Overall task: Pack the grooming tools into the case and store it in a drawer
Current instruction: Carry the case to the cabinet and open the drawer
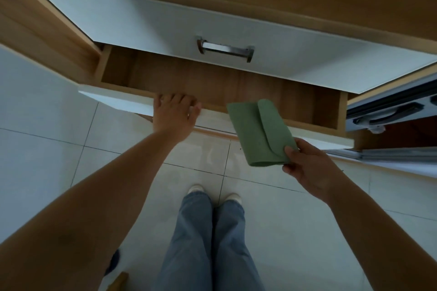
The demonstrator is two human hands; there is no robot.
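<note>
A green felt case (pixel 260 132) with its flap closed is pinched at its near corner by my right hand (pixel 309 168). It hovers over the front edge of an open lower drawer (pixel 212 82), which has a bare wooden floor. My left hand (pixel 173 113) grips the top of the drawer's white front panel (pixel 118 100), fingers curled over the rim. No grooming tools show outside the case.
Above the open drawer is a shut white drawer with a metal handle (pixel 225 49). At the right a sliding door track and a dark handle (pixel 387 114) show. My legs and feet (pixel 212 194) stand on pale floor tiles below.
</note>
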